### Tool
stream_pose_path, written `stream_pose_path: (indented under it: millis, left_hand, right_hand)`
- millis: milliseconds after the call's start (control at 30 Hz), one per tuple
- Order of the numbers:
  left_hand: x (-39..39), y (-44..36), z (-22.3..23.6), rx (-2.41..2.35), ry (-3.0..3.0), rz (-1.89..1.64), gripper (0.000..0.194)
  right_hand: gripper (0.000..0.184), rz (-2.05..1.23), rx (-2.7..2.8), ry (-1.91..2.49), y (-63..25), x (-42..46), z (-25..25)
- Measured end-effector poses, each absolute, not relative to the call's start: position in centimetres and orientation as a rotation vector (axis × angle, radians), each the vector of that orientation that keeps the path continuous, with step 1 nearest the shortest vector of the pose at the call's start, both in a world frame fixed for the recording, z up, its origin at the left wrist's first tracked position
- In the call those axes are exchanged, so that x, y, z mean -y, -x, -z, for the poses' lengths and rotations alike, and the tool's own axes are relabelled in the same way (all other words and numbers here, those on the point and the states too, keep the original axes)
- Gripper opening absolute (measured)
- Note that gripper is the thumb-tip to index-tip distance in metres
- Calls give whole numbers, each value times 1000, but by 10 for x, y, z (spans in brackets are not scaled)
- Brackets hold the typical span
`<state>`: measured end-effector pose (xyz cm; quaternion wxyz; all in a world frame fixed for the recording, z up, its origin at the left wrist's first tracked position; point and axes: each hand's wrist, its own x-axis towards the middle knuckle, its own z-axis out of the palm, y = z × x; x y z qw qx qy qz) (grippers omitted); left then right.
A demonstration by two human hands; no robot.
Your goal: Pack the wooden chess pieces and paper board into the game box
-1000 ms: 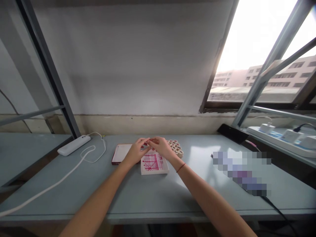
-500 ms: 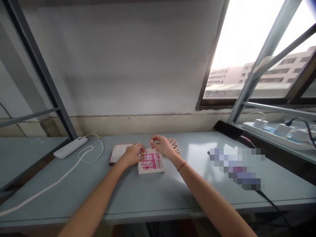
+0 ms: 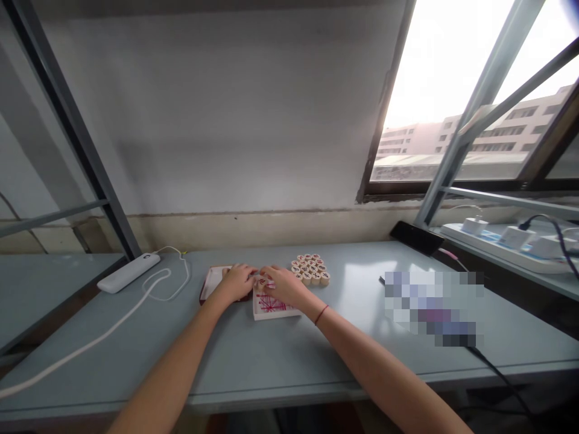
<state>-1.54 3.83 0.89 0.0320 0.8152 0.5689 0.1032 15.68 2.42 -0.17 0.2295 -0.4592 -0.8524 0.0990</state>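
Round wooden Chinese chess pieces (image 3: 311,271) with painted characters stand in a tight cluster behind my right wrist. My right hand (image 3: 281,284) reaches over a white box (image 3: 278,314) with a pink-red grid inside. Its curled fingers are on a Chinese chess piece (image 3: 261,282) at the box's far left corner. My left hand (image 3: 239,281) is bent over the dark-red-edged box lid (image 3: 209,288), its fingertips drawn together close to my right fingers. Whatever those left fingertips hold is hidden.
A white power bank-like device (image 3: 129,272) and a white cable (image 3: 113,325) lie to the left. A black phone-like slab (image 3: 417,239) leans at the back right, near a power strip (image 3: 493,244). A blurred-out item (image 3: 429,307) lies on the right.
My right hand has moved left and towards me, from beside the cluster to over the white box, uncovering more pieces. My left hand has shifted slightly left, over the lid.
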Motion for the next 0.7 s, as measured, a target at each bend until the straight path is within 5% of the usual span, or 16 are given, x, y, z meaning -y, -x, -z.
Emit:
stream_pose_path:
  millis: [367,700]
  left_hand:
    - [-31,9,-9,-1700,-2533,-409,40]
    - [-32,0,4,-1721,-2560,-306,38]
  right_hand:
    - [28,-277,2276,1280,-174,-45,-11]
    - [28,-296,2118,2025,-231,-118,-18]
